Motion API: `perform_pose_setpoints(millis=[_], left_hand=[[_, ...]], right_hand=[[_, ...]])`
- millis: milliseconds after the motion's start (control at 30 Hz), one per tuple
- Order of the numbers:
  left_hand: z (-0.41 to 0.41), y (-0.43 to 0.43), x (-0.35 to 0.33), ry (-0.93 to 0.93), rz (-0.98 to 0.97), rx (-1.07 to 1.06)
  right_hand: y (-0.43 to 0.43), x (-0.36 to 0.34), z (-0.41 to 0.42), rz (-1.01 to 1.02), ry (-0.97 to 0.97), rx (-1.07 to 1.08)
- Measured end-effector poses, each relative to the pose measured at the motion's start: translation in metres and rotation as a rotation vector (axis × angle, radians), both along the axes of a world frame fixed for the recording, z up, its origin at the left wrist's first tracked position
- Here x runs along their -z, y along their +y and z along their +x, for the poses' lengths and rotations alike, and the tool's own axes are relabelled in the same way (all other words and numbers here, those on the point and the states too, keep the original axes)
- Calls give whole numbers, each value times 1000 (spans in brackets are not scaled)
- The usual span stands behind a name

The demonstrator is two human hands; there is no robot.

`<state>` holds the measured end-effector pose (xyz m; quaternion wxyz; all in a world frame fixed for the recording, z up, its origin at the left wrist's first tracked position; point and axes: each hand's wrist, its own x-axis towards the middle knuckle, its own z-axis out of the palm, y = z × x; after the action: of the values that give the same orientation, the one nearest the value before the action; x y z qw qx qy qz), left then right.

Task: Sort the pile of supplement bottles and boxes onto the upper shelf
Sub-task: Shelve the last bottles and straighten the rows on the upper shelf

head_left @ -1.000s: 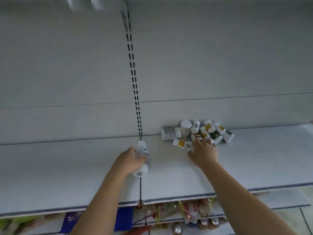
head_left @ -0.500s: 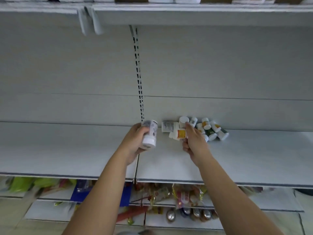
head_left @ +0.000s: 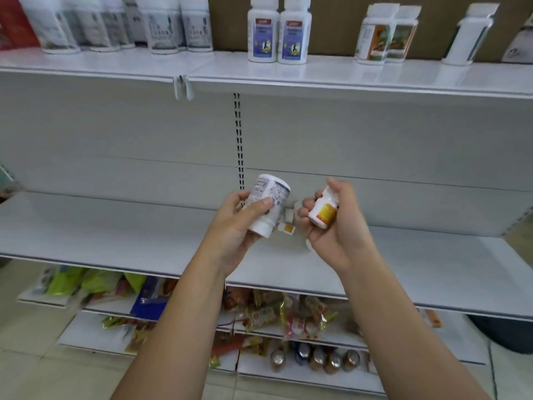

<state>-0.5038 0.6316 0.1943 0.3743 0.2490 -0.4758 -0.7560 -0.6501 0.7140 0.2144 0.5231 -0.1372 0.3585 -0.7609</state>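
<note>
A big white bottle (head_left: 269,204) sits tilted, cap down, in the curled fingers of the left hand (head_left: 239,226). The right hand (head_left: 337,229) grips a small orange-labelled bottle (head_left: 323,210). Both are raised above the middle shelf (head_left: 115,226), and a bit of the pile (head_left: 288,223) shows between them. Above, the upper shelf (head_left: 331,73) shows bare front edge and gaps between the standing bottles.

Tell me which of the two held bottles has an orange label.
The small bottle in the right hand: its label is orange and yellow. The larger bottle in the left hand bears grey print on white.
</note>
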Motion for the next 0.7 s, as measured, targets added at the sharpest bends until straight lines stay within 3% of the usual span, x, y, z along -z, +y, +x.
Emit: perform_pose_setpoints(millis=[133, 267, 400, 500, 700], left_hand=[[12, 5, -19, -11, -126, -114], [15, 2, -46, 38, -187, -224], [19, -3, -71, 286, -230, -80], [23, -6, -89, 354, -204, 28], [29, -9, -112, 531, 60, 294]], right_hand=[[21, -24, 7, -84, 4, -80], [30, -45, 15, -80, 145, 27], [32, -70, 23, -148, 213, 87], [31, -87, 33, -193, 290, 120], [21, -105, 59, -265, 385, 106]])
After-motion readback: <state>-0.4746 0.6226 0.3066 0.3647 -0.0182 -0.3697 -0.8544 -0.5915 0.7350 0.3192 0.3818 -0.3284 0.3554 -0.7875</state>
